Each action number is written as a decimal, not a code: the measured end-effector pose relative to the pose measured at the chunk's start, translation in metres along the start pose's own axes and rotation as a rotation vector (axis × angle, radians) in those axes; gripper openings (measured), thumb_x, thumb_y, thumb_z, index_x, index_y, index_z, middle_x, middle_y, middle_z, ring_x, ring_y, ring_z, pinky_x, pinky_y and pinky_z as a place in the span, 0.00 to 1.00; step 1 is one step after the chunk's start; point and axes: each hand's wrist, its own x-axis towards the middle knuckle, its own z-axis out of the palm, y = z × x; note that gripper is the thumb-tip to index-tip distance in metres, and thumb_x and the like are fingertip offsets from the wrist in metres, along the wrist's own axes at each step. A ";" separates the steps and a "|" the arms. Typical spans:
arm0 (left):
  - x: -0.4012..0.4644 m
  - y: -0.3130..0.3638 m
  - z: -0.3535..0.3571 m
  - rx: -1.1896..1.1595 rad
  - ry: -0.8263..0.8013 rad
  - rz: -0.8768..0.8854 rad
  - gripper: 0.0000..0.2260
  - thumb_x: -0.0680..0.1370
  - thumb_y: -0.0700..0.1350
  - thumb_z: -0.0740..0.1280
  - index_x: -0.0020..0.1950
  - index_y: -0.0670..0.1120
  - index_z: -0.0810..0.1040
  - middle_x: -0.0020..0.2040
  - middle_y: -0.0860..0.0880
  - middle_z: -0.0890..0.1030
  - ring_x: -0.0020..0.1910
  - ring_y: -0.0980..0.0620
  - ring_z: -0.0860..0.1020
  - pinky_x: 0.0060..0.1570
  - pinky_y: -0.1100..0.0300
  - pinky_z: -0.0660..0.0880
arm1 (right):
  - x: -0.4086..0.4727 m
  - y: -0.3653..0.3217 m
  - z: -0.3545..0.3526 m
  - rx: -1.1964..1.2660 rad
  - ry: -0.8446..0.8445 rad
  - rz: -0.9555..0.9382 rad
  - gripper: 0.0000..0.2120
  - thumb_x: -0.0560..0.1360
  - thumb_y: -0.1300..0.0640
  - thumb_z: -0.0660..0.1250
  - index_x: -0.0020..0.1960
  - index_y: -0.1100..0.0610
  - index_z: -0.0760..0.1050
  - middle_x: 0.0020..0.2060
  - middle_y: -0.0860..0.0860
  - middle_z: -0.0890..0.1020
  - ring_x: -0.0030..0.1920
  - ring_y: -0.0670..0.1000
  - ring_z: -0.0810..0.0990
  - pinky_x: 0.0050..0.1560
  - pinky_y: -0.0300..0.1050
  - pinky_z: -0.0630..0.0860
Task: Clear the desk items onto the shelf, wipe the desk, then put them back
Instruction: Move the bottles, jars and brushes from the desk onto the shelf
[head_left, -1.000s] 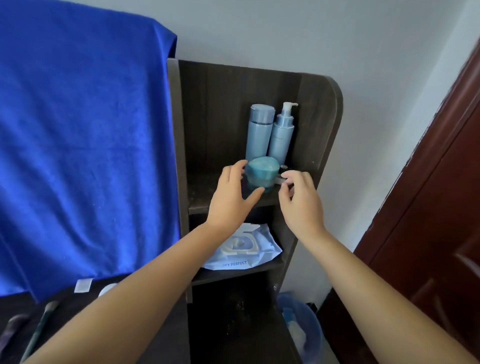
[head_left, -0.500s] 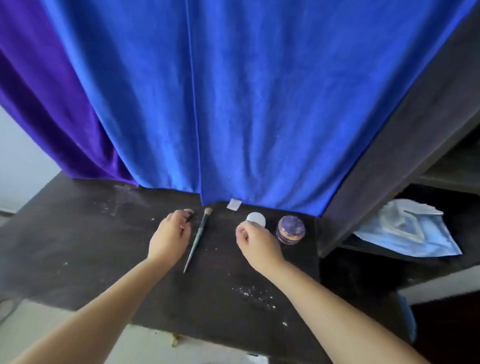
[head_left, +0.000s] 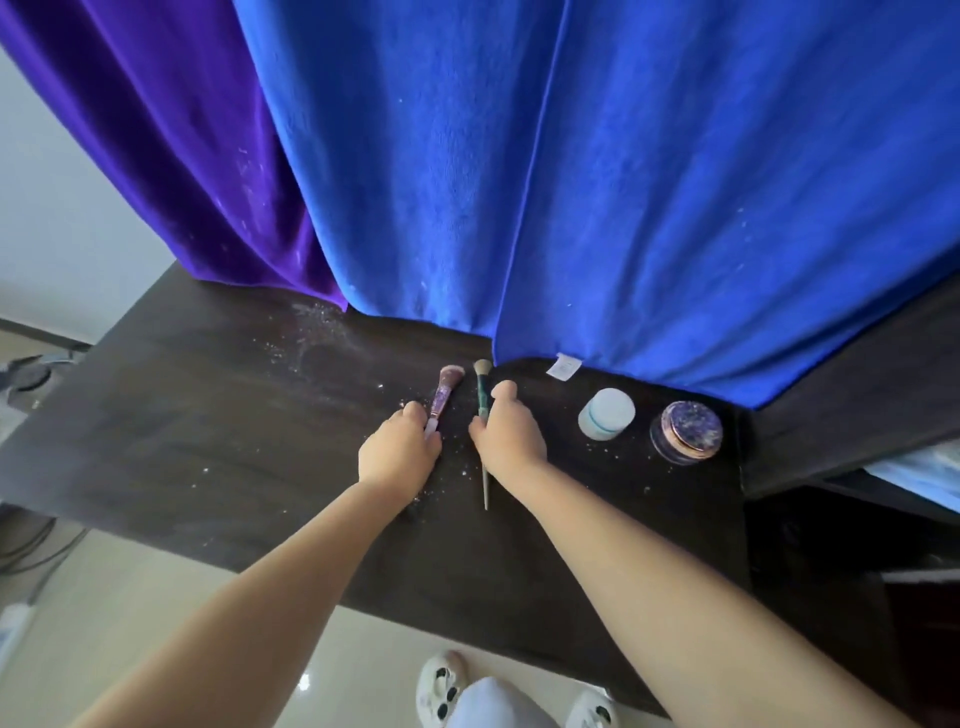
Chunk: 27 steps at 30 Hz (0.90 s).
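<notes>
Head view: clearing step, left grip (head_left: 400, 457) grasping the pink brush (head_left: 444, 392), right grip (head_left: 506, 439) the green brush (head_left: 482, 402); lift both next, shelfward.

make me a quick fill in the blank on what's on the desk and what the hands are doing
1. The left hand is on the brush with the ____ glittery handle.
2. The right hand grips the ____ brush.
3. Right of the brushes stand a white jar and a ____ glittery jar.
4. The cloth hanging behind the jars is ____.

Missing words: pink; green; purple; blue
</notes>
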 end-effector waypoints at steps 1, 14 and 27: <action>-0.003 0.003 -0.004 -0.061 0.014 0.009 0.09 0.78 0.48 0.60 0.50 0.42 0.70 0.49 0.43 0.78 0.49 0.40 0.75 0.41 0.54 0.67 | -0.004 0.002 -0.006 0.061 0.013 -0.011 0.12 0.75 0.58 0.62 0.55 0.61 0.64 0.51 0.60 0.79 0.53 0.62 0.78 0.48 0.52 0.73; -0.099 0.219 -0.076 -0.631 0.185 0.623 0.06 0.76 0.43 0.64 0.50 0.50 0.69 0.30 0.48 0.73 0.30 0.52 0.69 0.34 0.58 0.68 | -0.123 0.077 -0.238 0.480 0.611 -0.315 0.12 0.74 0.61 0.66 0.55 0.51 0.70 0.34 0.44 0.75 0.31 0.44 0.74 0.37 0.29 0.68; -0.194 0.446 -0.045 0.221 0.364 0.897 0.18 0.79 0.41 0.55 0.68 0.45 0.57 0.53 0.46 0.75 0.43 0.42 0.78 0.33 0.55 0.66 | -0.173 0.214 -0.416 0.312 0.780 -0.188 0.12 0.75 0.57 0.66 0.58 0.56 0.73 0.33 0.46 0.75 0.33 0.42 0.73 0.35 0.26 0.69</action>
